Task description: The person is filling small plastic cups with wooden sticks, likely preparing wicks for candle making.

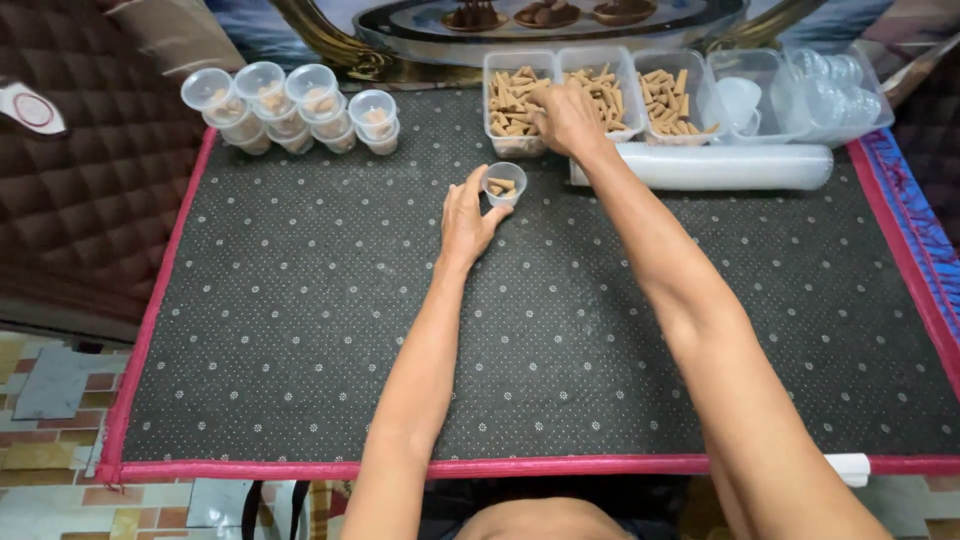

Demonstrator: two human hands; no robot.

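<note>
My desk [300, 330] wears a dark grey mat with small pale dots, bound in a pink border that turns blue along the right edge. At the far left of the mat stands a cluster of small clear lidded cups [290, 108], stacked in twos, each with tan pieces inside. At the far right sits a clear container of empty cups and lids [800, 95], and in front of it lies a long sleeve of nested clear cups [730, 167] on its side. Beyond the mat I see a gilded ornate frame [330, 45]. To the left is brown quilted padding [80, 200], and below it a patchy tiled floor [50, 490].
</note>
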